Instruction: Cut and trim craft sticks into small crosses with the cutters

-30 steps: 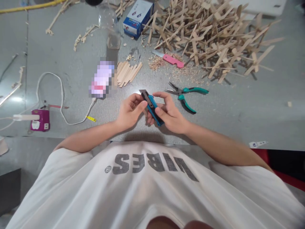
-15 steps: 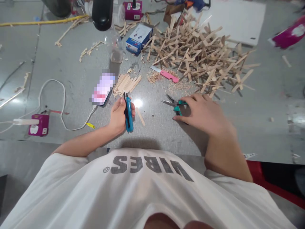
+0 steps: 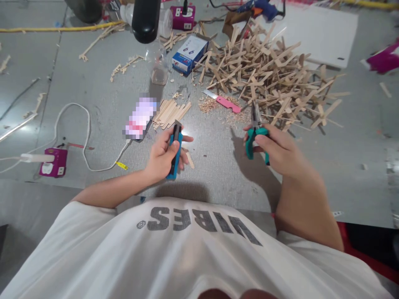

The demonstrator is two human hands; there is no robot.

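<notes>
In my left hand (image 3: 165, 153) is a blue and black utility knife (image 3: 175, 155), its tip pointing away from me and my thumb lying along it. A single wooden stick (image 3: 190, 160) lies on the table just beside that hand. My right hand (image 3: 277, 147) grips a pair of pliers (image 3: 256, 128) with green handles, raised off the table with the jaws pointing away and close together. Beyond my left hand lies a loose row of flat wooden sticks (image 3: 171, 113). A pink-handled knife (image 3: 228, 104) rests among wood shavings (image 3: 209, 104) between the hands.
A big heap of wooden sticks (image 3: 271, 74) fills the back right, before a white board (image 3: 330, 37). A blue and white box (image 3: 190, 54), a clear bottle (image 3: 159, 72) and a phone (image 3: 141, 118) on a white cable stand left of it. A purple power adapter (image 3: 53, 162) sits far left.
My right hand has lifted the pliers off the table and turned their jaws to point away from me. My left hand has shifted its fingers on the utility knife, tilting it.
</notes>
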